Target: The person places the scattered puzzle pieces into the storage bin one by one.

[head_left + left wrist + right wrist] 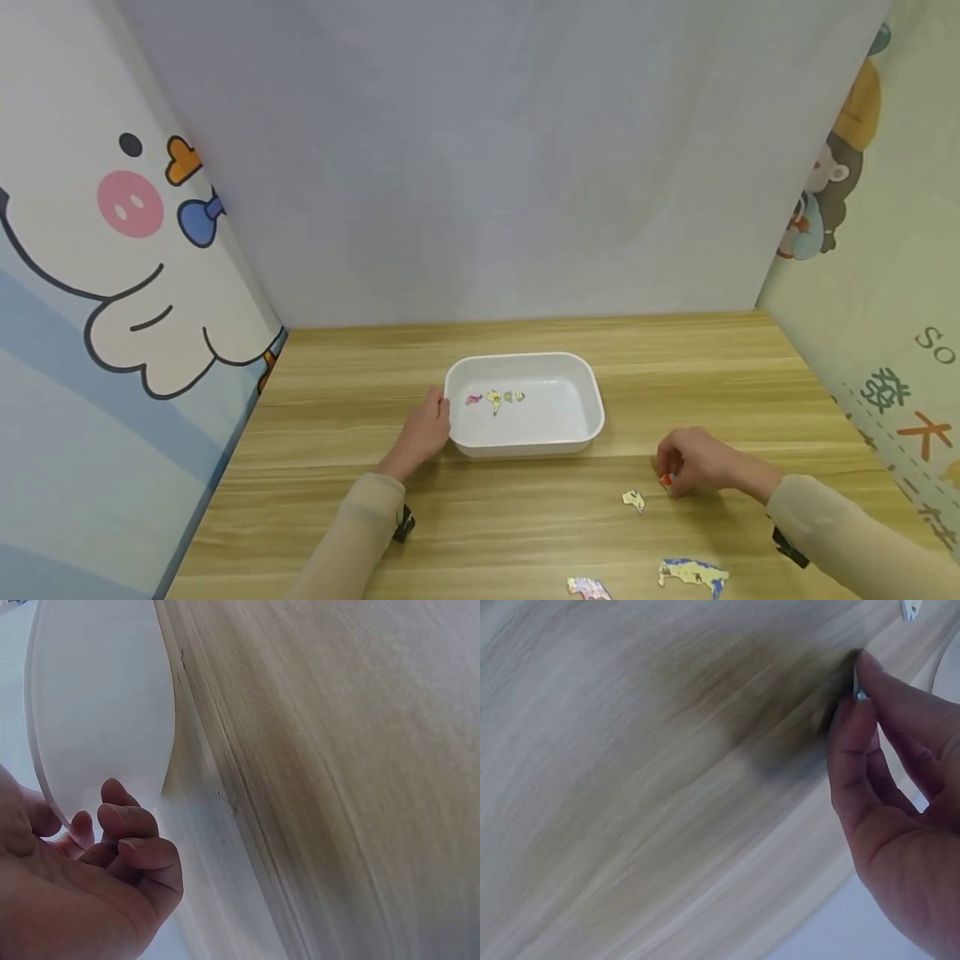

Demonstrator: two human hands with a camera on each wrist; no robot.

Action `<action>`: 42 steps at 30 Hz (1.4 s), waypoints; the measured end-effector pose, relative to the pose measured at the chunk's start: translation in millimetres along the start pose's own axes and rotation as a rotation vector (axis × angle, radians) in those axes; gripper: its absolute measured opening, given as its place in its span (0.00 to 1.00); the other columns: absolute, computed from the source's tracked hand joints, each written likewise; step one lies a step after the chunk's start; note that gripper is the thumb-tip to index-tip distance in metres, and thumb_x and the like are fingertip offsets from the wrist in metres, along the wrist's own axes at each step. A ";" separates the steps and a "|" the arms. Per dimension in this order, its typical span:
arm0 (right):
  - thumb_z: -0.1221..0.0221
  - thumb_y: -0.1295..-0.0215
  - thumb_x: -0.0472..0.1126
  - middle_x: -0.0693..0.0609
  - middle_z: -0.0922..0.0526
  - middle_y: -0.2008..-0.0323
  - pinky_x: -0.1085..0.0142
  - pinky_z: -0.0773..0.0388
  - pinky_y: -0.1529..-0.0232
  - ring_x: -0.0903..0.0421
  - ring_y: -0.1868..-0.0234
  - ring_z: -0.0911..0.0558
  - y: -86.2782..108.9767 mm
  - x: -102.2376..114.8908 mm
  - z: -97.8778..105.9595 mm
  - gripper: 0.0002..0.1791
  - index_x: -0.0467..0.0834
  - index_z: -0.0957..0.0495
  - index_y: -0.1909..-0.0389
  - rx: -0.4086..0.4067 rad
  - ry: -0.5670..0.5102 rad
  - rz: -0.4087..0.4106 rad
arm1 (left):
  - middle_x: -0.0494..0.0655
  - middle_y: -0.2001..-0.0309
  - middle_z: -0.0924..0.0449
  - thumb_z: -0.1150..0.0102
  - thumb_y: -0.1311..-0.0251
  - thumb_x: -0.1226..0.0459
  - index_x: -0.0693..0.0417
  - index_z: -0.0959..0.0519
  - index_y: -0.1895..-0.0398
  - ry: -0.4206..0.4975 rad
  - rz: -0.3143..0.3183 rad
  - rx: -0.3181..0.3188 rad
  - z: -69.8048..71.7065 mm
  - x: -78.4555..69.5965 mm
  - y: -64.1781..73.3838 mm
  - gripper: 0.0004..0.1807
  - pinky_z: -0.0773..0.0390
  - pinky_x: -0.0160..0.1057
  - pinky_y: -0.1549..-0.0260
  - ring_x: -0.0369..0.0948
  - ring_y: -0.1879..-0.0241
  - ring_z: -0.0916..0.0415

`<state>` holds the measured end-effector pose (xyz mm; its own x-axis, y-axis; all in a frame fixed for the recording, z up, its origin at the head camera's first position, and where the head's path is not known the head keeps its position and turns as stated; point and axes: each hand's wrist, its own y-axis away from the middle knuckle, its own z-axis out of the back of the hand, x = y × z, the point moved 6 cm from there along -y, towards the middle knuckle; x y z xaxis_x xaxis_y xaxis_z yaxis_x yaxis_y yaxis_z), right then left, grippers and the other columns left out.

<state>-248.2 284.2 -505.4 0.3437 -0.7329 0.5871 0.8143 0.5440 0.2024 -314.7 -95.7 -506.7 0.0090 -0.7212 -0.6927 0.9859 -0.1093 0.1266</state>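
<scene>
A: Nearest edge first?

B: Two flat cut-outs on the near side of the worktop [315,450]: a pink-mottled piece [588,588] and, to its right, a wider blue-and-yellow piece [693,572]. Irregular outlines, printed faces.

A: Beyond those?

B: A small pale-yellow piece [634,500], flat, jagged. Just right of it and slightly farther, the right hand [697,460], thumb and fingertips pinching a small red piece [667,480]. In the right wrist view that shows only as a thin, stiff-looking edge; whether it touches the wood, cannot tell.

A: Key bearing?

B: The white tray [558,408] lies left of the right hand and somewhat farther off, long axis running left to right. Right hand well apart from it, off the near right corner; left hand [429,429] is nearer, at the left end.

A: Left hand's state?

B: Clamped on the rim there, fingers curled by the outer wall.

A: Tray itself?

B: Smooth, plastic by the look, low walls, rounded corners. Inside, left of centre, a loose row: pink cut-out [474,400], yellow cut-out [494,400] with a narrow tail, two smaller pale scraps [520,397].

A: Farthest?

B: Streaky wood grain ends at a grey-white cloth [480,167], softly creased. Cartoon-printed left panel [75,242] and right panel [862,317] flank it.
</scene>
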 end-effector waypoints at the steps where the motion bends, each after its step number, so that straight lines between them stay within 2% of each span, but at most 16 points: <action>1: 0.28 0.62 0.33 0.57 0.22 0.77 0.71 0.28 0.74 0.65 0.75 0.26 0.1 -0.3 0.5 0.12 0.45 0.22 0.78 0.006 -0.012 0.006 | 0.50 0.74 0.33 0.67 0.28 0.59 0.55 0.37 0.59 0.000 0.003 0.001 0.1 0.2 0.2 0.09 0.34 0.37 0.80 0.43 0.77 0.34; 8: 0.32 0.53 0.33 0.56 0.20 0.74 0.71 0.27 0.73 0.65 0.74 0.26 1.0 -6.6 5.4 0.06 0.43 0.19 0.75 0.038 -0.088 -0.032 | 0.50 0.73 0.32 0.67 0.28 0.59 0.55 0.36 0.56 0.021 0.018 0.014 -0.5 0.9 1.1 0.11 0.33 0.37 0.79 0.43 0.76 0.34; 15: 0.35 0.47 0.33 0.52 0.18 0.75 0.69 0.27 0.79 0.63 0.78 0.26 -4.7 -7.7 11.1 0.02 0.40 0.18 0.72 0.076 -0.190 -0.066 | 0.50 0.74 0.32 0.67 0.28 0.58 0.54 0.36 0.58 0.010 0.019 0.013 -1.6 1.9 0.9 0.10 0.33 0.37 0.80 0.43 0.77 0.34; 21: 0.38 0.45 0.31 0.50 0.18 0.74 0.68 0.27 0.78 0.62 0.77 0.25 -16.0 0.8 21.5 0.02 0.36 0.19 0.70 0.071 -0.194 -0.028 | 0.50 0.73 0.31 0.67 0.28 0.59 0.54 0.37 0.58 0.013 0.023 0.007 -2.8 3.2 -0.7 0.10 0.33 0.37 0.79 0.44 0.76 0.33; 29: 0.40 0.44 0.30 0.48 0.19 0.72 0.63 0.23 0.74 0.55 0.71 0.23 -29.2 6.0 38.9 0.04 0.36 0.20 0.67 0.062 -0.256 -0.105 | 0.52 0.72 0.31 0.67 0.28 0.59 0.54 0.37 0.58 -0.001 0.018 -0.003 -1.6 2.6 -1.6 0.09 0.33 0.37 0.78 0.45 0.74 0.33; 42: 0.39 0.45 0.30 0.48 0.19 0.74 0.63 0.23 0.74 0.56 0.72 0.24 -49.0 13.8 61.7 0.05 0.35 0.19 0.67 0.005 -0.243 -0.120 | 0.51 0.74 0.32 0.67 0.28 0.60 0.56 0.37 0.60 -0.002 0.002 -0.006 -0.6 0.3 -1.1 0.09 0.34 0.37 0.79 0.44 0.75 0.33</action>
<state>-312.2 272.7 -458.9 0.1225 -0.6730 0.7294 0.8401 0.4617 0.2849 -315.7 -95.3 -507.5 0.0111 -0.7227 -0.6911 0.9869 -0.1035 0.1240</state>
